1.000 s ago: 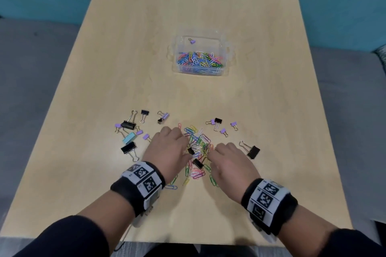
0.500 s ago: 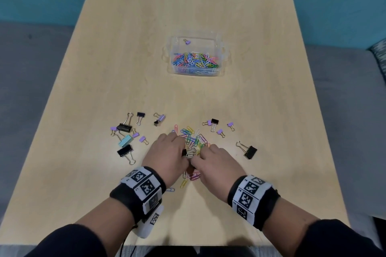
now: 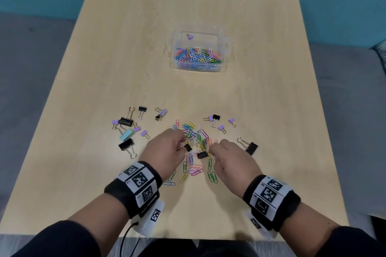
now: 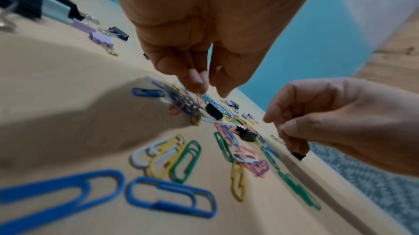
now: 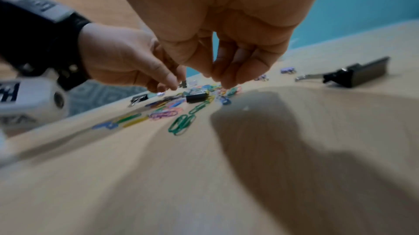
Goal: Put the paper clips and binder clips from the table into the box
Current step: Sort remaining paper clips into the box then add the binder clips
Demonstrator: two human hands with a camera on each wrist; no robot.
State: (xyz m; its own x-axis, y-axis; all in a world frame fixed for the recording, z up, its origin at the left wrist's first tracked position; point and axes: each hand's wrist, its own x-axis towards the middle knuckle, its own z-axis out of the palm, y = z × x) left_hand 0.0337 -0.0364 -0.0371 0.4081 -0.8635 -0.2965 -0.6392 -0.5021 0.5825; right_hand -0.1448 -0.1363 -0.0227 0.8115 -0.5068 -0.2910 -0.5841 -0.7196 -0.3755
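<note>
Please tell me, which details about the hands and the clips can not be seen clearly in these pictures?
- Head view: the left hand hides its own fingertips, so any grip on the small black binder clip is unclear.
- Head view: the right hand covers whatever it pinches.
- Right wrist view: motion blur smears the paper clips.
- Head view: the box contents are too small to count.

Colourful paper clips (image 3: 196,140) and binder clips (image 3: 126,121) scattered, clear box (image 3: 224,48) part-filled
</note>
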